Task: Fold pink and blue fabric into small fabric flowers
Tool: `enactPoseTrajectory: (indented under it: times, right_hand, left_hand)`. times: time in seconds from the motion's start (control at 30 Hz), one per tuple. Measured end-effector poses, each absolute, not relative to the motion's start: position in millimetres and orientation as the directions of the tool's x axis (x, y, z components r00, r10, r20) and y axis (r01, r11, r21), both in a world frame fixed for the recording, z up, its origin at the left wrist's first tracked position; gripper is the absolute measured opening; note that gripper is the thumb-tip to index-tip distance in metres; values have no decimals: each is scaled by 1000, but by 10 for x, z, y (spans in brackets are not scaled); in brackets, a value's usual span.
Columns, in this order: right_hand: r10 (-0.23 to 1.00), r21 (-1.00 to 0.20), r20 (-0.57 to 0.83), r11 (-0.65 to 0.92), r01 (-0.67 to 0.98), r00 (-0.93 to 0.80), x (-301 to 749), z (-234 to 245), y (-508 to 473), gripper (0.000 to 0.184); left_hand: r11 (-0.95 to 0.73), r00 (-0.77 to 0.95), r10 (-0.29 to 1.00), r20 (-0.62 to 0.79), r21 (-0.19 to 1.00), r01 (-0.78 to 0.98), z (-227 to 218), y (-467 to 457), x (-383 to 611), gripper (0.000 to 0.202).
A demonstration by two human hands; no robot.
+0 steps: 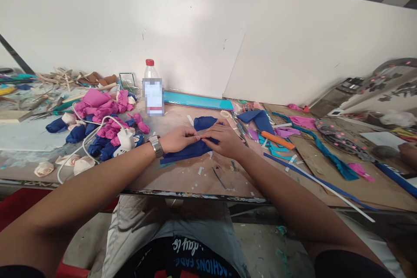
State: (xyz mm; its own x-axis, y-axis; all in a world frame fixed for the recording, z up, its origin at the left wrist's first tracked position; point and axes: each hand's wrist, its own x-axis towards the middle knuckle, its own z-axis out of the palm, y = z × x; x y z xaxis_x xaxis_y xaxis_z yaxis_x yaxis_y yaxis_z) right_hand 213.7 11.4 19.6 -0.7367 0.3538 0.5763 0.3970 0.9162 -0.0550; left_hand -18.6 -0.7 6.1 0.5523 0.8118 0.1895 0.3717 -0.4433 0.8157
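Sheet point(190, 151) — blue — pinched, half hidden by left hand point(178, 139), right hand point(225, 138).

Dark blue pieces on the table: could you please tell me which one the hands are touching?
The folded sheet in the middle, touched by the left hand and right hand; the other blue piece lies untouched further right.

The dark blue sheet point(190, 150) is thin, matte and soft, folded and creased rather than flat. It lies on the table point(195, 178) near the middle of the near edge, set at a slant: a narrow folded end points near-left and a wider crumpled end lies toward the far edge. Left hand point(178, 139) and right hand point(225, 140) pinch its middle
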Motion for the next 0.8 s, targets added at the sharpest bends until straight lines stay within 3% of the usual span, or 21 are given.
enactPoseTrajectory:
  times: [0.13, 0.33, 0.47, 0.8]
  right_hand:
    - [389, -85, 574, 903, 421, -720, 2113, 199, 99, 12]
    - [472, -146, 548, 867, 477, -690, 2076, 215, 69, 11]
    - [502, -170, 537, 851, 496, -678, 2073, 193, 72, 9]
    - [557, -228, 450, 827, 513, -698, 2063, 203, 37, 12]
  left_hand:
    - [-441, 575, 797, 187, 829, 343, 77, -19, -184, 41]
    - [-608, 526, 780, 339, 613, 505, 129, -105, -187, 34]
    - [-653, 539, 757, 369, 465, 598, 131, -141, -177, 31]
    - [-692, 573, 720, 390, 347, 633, 103, -163, -142, 31]
